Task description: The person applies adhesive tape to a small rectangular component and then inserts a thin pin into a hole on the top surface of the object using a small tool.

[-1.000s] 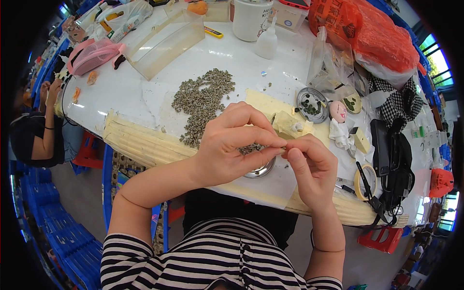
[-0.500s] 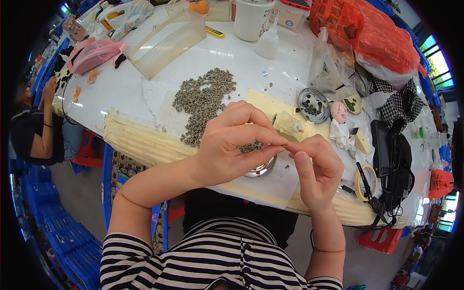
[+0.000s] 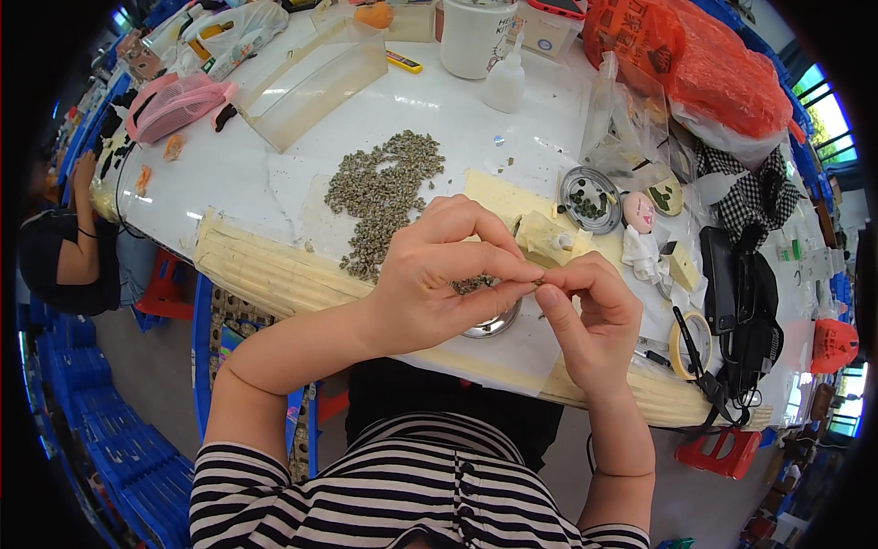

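My left hand is closed in a pinch, thumb and forefinger together over the table's front edge. Its fingertips meet those of my right hand, which is also pinching. Between them is a tiny dark metallic piece, mostly covered by fingers. Below and behind my left hand is a shiny round metal dish holding small grey pieces, partly hidden. A spread-out pile of small grey-brown metallic pieces lies on the tabletop beyond my left wrist. Just past the fingertips sits a cream-coloured block.
A round dish with dark green bits stands right of the block. Tape roll, black phone and black bag lie at the right. Behind are a squeeze bottle, white mug and red bag. Another person sits far left.
My right hand has shifted slightly left and its thumb has come up against the tiny piece at the left fingertips. My left hand stays nearly in place.
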Demonstrator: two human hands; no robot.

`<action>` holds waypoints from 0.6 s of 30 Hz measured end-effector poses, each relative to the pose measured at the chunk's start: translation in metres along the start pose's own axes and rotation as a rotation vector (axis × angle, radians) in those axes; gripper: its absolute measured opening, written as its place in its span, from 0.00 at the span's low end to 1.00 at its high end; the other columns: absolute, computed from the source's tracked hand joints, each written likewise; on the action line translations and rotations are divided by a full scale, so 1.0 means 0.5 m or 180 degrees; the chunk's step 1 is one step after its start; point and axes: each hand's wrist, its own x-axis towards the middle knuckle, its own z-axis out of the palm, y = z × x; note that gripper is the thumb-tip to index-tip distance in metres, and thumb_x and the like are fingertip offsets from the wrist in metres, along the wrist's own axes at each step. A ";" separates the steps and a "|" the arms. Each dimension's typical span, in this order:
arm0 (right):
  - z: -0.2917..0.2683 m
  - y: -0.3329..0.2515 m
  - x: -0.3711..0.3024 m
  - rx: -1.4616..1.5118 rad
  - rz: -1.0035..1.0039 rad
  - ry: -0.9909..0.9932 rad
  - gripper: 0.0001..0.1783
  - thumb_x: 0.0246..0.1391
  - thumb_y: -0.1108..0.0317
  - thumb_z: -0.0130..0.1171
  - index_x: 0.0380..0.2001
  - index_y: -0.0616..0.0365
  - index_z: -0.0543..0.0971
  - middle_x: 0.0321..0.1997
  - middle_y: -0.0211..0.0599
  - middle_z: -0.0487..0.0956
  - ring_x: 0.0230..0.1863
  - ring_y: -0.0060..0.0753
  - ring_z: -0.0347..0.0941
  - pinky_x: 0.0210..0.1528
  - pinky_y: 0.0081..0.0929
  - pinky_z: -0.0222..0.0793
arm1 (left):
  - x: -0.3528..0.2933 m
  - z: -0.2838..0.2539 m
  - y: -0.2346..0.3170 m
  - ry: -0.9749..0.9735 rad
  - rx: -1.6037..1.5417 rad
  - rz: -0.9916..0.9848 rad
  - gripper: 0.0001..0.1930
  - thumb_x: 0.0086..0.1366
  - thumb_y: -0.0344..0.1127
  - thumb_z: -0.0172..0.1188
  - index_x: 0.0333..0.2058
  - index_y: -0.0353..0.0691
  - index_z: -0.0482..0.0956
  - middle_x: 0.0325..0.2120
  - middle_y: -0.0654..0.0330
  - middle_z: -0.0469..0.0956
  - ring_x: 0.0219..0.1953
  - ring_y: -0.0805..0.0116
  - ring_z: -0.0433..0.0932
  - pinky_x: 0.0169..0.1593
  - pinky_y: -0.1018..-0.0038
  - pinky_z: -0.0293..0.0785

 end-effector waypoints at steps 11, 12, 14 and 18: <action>-0.001 -0.003 -0.002 -0.0578 -0.0568 0.0166 0.10 0.47 0.76 0.70 0.36 0.59 0.86 0.27 0.31 0.77 0.26 0.21 0.68 0.26 0.17 0.62 | 0.002 -0.004 0.003 0.0015 -0.0092 -0.0195 0.12 0.50 0.23 0.72 0.35 0.42 0.87 0.31 0.64 0.79 0.34 0.72 0.76 0.36 0.78 0.71; 0.000 -0.002 -0.001 -0.0540 -0.0530 0.0165 0.10 0.47 0.76 0.69 0.36 0.59 0.86 0.26 0.31 0.77 0.26 0.21 0.68 0.26 0.17 0.62 | 0.001 -0.004 0.004 0.0016 -0.0156 -0.0252 0.12 0.51 0.23 0.72 0.35 0.41 0.87 0.31 0.64 0.78 0.34 0.72 0.76 0.36 0.78 0.71; -0.004 -0.003 0.001 -0.0695 -0.0623 0.0206 0.10 0.48 0.76 0.69 0.36 0.59 0.86 0.27 0.32 0.77 0.26 0.22 0.68 0.26 0.18 0.62 | 0.001 -0.004 0.005 -0.0003 -0.0221 -0.0312 0.12 0.51 0.23 0.72 0.35 0.41 0.87 0.32 0.64 0.78 0.34 0.73 0.76 0.37 0.78 0.71; -0.018 -0.003 0.011 -0.1446 -0.0789 0.0714 0.09 0.49 0.76 0.68 0.37 0.60 0.85 0.27 0.33 0.77 0.27 0.24 0.69 0.27 0.19 0.63 | 0.000 -0.006 0.005 -0.0043 -0.0221 -0.0354 0.11 0.51 0.23 0.72 0.35 0.41 0.87 0.32 0.63 0.78 0.34 0.73 0.76 0.37 0.78 0.72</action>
